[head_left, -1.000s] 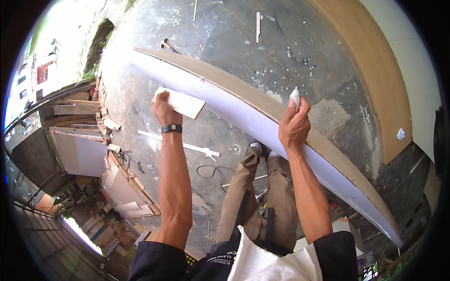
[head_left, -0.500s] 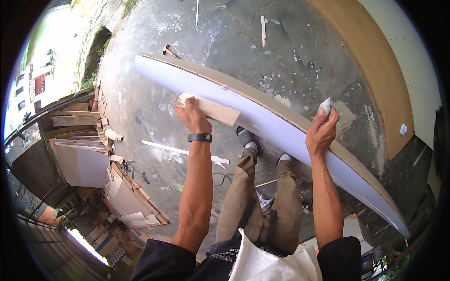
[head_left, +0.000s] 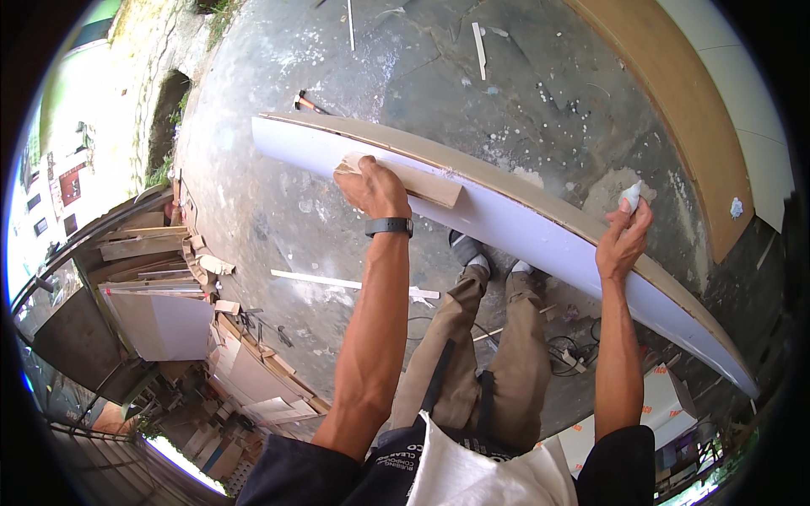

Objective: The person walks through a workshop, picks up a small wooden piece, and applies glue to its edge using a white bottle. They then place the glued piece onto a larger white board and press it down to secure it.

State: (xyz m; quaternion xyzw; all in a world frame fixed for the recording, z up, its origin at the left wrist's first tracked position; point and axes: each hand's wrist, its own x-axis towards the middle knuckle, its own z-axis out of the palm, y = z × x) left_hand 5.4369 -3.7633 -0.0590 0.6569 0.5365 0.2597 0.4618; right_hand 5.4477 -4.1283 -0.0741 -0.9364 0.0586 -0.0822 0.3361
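Observation:
My left hand [head_left: 377, 191] is closed around one end of a short flat piece of wood [head_left: 436, 187], which lies along the pale lavender-white face of a long panel [head_left: 540, 229]. Whether the piece touches that face I cannot tell. The panel runs from upper left to lower right, its brown edge facing up. On the right, over the panel's far edge, my right hand [head_left: 623, 240] grips a small white squeeze bottle [head_left: 632, 195] with its nozzle pointing up and away. My fingers cover the lower part of the bottle.
A hammer [head_left: 311, 104] lies on the concrete floor beyond the panel's left end. Thin pale strips [head_left: 346, 283] are scattered about the floor. A large brown board [head_left: 692, 110] stands at the right, wood offcuts [head_left: 148, 249] at the left. Cables [head_left: 574, 354] and a white carton [head_left: 666, 405] lie near my legs.
Both hands have shifted right in the picture, along with the view. The wood piece now sits higher against the panel's face, and the bottle has moved right, beyond the panel's edge.

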